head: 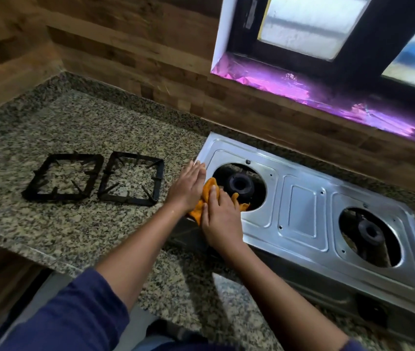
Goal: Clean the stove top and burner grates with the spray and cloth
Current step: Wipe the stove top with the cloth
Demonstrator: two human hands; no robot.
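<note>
Blue sleeves [74, 317] fill the near edge, and bare forearms reach from them toward the stove [300, 211], which sits on the speckled counter [79, 127] below a window sill [328, 97] lit purple.

Well left of the stove, two black grates [62, 177] lie flat on the counter side by side, nearly touching each other, the second grate [131, 178] closer to the stove.

At the stove's left edge, the left hand [188, 188] lies flat, its fingers [197, 171] straight and together, grasping nothing; its palm side rests against the stove's edge and the cloth [210, 191].

This orange cloth is bunched on the steel top at the stove's near-left corner, beside the left burner [239, 184] and overlapping the rim of its round opening. The right hand [220, 219] presses down on it, fingers [216, 198] spread flat over the fabric rather than curled around it.

Toward the stove's right end sits the right burner [369, 231] in its own opening, uncovered. No spray bottle shows.
</note>
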